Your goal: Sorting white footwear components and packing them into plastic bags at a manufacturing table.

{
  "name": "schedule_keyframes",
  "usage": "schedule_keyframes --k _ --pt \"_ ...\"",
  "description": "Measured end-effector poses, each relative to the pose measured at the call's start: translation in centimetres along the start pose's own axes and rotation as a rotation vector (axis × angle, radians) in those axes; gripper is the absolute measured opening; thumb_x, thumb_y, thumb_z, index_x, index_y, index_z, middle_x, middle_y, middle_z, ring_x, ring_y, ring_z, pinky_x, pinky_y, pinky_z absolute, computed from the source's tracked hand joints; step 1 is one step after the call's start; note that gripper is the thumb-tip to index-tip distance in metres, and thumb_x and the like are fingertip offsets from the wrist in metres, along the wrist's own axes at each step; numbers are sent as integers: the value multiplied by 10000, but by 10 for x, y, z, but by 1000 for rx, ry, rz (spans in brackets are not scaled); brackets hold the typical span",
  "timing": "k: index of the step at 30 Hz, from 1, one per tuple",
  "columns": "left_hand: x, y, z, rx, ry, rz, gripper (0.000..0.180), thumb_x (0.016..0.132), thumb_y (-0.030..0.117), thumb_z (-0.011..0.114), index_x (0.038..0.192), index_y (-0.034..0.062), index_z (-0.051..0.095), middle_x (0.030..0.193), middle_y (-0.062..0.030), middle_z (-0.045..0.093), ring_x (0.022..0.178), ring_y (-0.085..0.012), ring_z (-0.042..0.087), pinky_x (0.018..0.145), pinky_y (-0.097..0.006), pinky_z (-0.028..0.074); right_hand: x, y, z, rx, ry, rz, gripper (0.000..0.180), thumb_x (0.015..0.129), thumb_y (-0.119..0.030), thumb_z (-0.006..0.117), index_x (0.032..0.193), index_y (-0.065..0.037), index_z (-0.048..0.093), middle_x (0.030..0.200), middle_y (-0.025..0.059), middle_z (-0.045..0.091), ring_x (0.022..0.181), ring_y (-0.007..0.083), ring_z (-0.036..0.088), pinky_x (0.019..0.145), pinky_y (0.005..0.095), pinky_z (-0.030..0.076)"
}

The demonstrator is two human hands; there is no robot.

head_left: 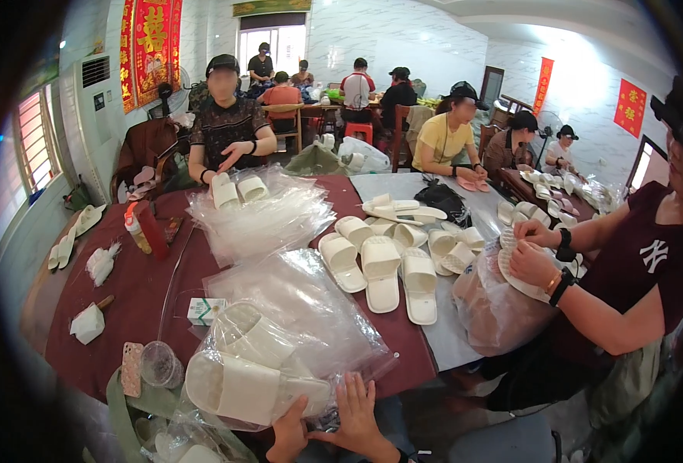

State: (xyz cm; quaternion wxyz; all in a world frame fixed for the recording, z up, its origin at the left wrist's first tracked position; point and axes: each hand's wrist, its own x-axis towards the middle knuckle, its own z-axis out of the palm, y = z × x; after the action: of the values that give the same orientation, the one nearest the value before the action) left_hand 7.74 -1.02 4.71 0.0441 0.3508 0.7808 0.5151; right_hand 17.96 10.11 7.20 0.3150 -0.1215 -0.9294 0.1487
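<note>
A pair of cream slide slippers lies inside a clear plastic bag at the near edge of the table. My left hand grips the bag's near end, its thumb on top and its other fingers mostly hidden. Beside it, my right hand lies against the bag's near right end, fingers stretched out. Just beyond, a stack of flat clear bags spreads over the maroon tablecloth. Several loose cream slippers sit to the right of that stack.
Across the table, a person reaches toward slippers on another bag pile. At right, a co-worker handles a slipper over a large plastic bag. A phone, clear cup and small box lie at left.
</note>
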Motion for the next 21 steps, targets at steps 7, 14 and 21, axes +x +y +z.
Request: schedule_keyframes --k 7,14,21 --pt "6 26 -2 -1216 282 -483 285 853 5 624 1133 20 572 1071 -105 623 984 -200 597 880 -331 479 -2 -7 23 234 -77 141 1055 667 -286 826 1415 98 189 1228 289 496 1060 436 539 874 476 446" --pt "-4 19 -3 -1051 52 -402 245 876 31 614 1119 9 589 1074 -95 629 1014 -206 586 906 -334 456 -17 -8 35 413 17 354 768 719 -148 756 1349 49 366 999 237 617 878 390 619 745 419 499" --pt "-21 -36 1 -464 -130 -84 428 824 -37 573 1240 11 486 1114 -132 606 1051 -275 597 928 -409 482 -14 14 28 1326 -496 740 301 864 -81 632 1151 -1 590 879 5 647 706 141 581 646 281 475"
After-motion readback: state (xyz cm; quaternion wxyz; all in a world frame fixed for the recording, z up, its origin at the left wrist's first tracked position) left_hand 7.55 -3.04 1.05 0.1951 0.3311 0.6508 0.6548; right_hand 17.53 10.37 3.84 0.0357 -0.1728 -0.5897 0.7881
